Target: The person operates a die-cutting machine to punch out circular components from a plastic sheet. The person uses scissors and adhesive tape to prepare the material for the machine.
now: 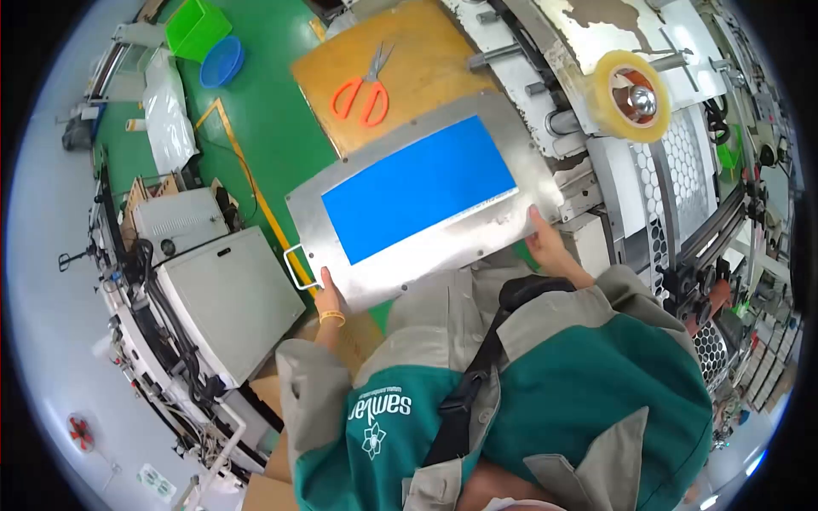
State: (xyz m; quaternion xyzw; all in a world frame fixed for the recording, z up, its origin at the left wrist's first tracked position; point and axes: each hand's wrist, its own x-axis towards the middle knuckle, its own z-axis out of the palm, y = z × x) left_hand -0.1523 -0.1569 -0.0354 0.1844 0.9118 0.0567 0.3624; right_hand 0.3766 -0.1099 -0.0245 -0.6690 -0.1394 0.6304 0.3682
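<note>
A flat silver metal panel [409, 272] with small fasteners along its edges lies level in front of my body. A blue rectangular sheet [417, 192] covers much of its upper face. My left hand [330, 300] grips the panel's near left corner, thumb on top, beside a white handle [296, 266]. At the near right edge, my right hand [545, 243] holds the panel with the thumb over its top; the fingers below are hidden. Orange-handled scissors [366, 92] rest just beyond the panel on a brown board [417, 43].
Machinery stands close on the right, with a roll of clear tape [626, 95] on it. A light grey cabinet [230, 298] is at the left. Farther off on the green floor are a green bin [198, 28] and a blue basin [222, 62].
</note>
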